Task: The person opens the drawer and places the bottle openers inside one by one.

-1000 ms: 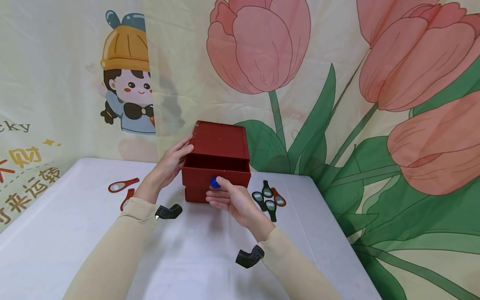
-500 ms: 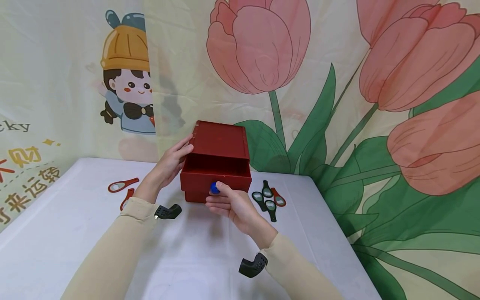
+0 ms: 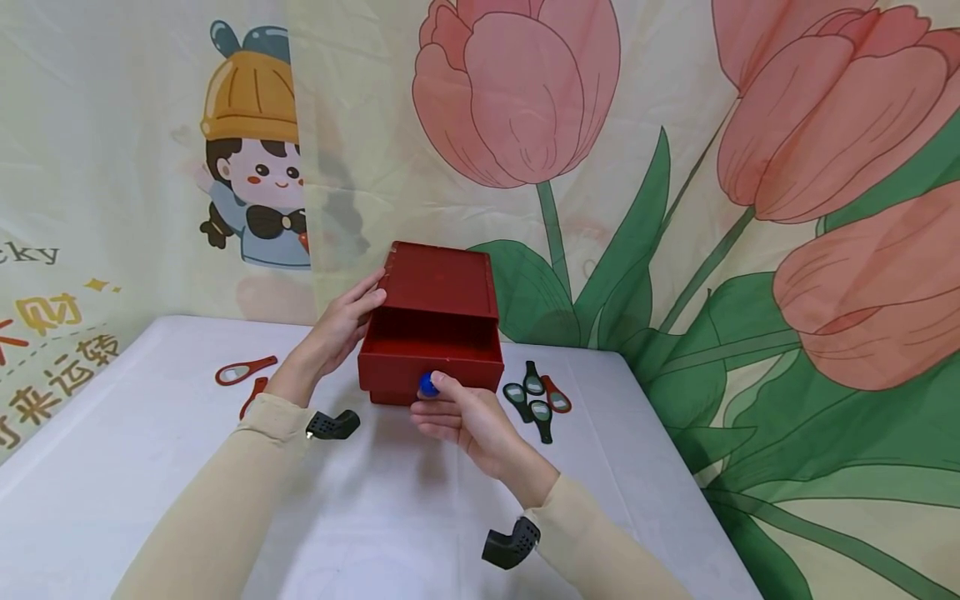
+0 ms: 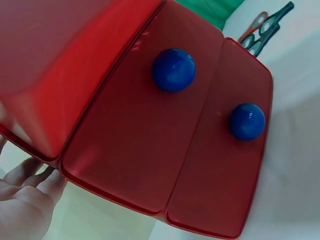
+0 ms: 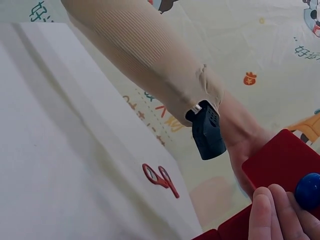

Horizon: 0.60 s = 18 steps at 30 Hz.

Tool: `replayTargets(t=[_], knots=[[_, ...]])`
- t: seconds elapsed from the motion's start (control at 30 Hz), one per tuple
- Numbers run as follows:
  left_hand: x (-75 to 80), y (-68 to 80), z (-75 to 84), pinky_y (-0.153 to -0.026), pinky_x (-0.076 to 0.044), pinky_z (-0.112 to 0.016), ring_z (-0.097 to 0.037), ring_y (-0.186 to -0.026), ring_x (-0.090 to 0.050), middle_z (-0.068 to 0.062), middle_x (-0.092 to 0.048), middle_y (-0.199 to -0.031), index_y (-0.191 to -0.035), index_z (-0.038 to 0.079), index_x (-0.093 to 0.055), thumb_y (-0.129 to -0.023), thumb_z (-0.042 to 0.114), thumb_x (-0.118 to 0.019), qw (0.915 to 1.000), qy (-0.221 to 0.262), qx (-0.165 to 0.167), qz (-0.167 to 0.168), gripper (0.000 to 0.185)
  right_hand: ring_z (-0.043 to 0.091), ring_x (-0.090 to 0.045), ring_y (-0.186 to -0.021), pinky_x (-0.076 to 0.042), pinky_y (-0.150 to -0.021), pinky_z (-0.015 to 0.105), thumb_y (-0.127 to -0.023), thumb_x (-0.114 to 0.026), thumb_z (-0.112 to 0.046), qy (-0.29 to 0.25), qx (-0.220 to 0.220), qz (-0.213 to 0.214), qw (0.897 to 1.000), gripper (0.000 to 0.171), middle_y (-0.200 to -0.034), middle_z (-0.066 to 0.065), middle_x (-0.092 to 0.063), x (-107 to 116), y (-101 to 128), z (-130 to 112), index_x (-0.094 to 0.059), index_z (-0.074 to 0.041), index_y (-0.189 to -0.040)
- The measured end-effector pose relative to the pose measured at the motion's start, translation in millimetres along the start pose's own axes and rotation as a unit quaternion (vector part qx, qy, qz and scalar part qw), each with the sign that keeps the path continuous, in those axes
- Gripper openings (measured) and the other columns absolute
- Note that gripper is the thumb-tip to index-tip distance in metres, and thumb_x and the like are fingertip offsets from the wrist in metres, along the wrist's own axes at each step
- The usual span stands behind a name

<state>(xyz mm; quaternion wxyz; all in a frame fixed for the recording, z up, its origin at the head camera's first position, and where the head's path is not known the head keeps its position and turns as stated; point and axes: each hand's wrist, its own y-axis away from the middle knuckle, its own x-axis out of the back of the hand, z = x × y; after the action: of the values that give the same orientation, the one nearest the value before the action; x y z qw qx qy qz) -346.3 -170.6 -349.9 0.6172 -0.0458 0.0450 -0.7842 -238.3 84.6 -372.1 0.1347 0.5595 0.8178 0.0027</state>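
A dark red drawer box (image 3: 438, 279) stands mid-table in the head view, its upper drawer (image 3: 442, 367) pulled partly out. My right hand (image 3: 476, 421) pinches the blue round knob (image 3: 429, 384) on that drawer's front, thumb on the near side. The drawer's visible interior shows only bare red. My left hand (image 3: 341, 329) rests on the box's left side with straight fingers, the thumb at its top edge. In the left wrist view, two drawer fronts each bear a blue knob, an upper knob (image 4: 173, 70) and a lower knob (image 4: 247, 121).
Several small dark and red paddle-shaped things with clear oval windows (image 3: 540, 408) lie right of the box. Two red ones (image 3: 246, 370) lie to its left, one partly behind my left wrist. A white cloth covers the table (image 3: 375, 533); a printed curtain (image 3: 360, 100) hangs behind.
The upper drawer has slid further out toward me, my right hand moving slightly back and down with the knob. My left hand has stayed at the box's side.
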Motion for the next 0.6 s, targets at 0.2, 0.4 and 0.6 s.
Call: replayTargets(t=[0.2, 0.4, 0.6], knots=[[-1.4, -0.8, -0.4, -0.132, -0.018, -0.050, -0.029, -0.164, -0.017, -0.001, -0.014, -0.179, -0.172, 0.034, -0.016, -0.111, 0.045, -0.049, 1.0000, 0.001, -0.004, 0.002, 0.070, 0.027, -0.079, -0.101, -0.062, -0.093, 0.035, -0.100, -0.072, -0.048, 0.007, 0.001, 0.004, 1.000, 0.058, -0.113, 0.016, -0.079, -0.2, 2.6, 1.7, -0.067, 0.002, -0.129], [-1.7, -0.2, -0.7, -0.132, -0.017, -0.050, -0.028, -0.163, -0.018, -0.001, -0.015, -0.179, -0.172, 0.033, -0.016, -0.111, 0.045, -0.049, 1.0000, 0.001, -0.005, 0.004, 0.070, 0.026, -0.080, -0.099, -0.062, -0.093, 0.036, -0.101, -0.071, -0.047, 0.011, 0.001, 0.002, 1.000, 0.057, -0.111, 0.016, -0.079, -1.6, 7.2, 2.0, -0.067, 0.003, -0.129], [-2.2, 0.5, -1.7, -0.132, -0.017, -0.050, -0.028, -0.163, -0.017, -0.001, -0.015, -0.179, -0.172, 0.033, -0.017, -0.111, 0.046, -0.048, 0.9999, -0.003, -0.009, 0.007, 0.070, 0.027, -0.080, -0.100, -0.062, -0.093, 0.036, -0.101, -0.071, -0.047, 0.011, 0.004, -0.001, 1.000, 0.057, -0.111, 0.016, -0.079, -1.8, 9.1, 3.8, -0.068, 0.003, -0.128]])
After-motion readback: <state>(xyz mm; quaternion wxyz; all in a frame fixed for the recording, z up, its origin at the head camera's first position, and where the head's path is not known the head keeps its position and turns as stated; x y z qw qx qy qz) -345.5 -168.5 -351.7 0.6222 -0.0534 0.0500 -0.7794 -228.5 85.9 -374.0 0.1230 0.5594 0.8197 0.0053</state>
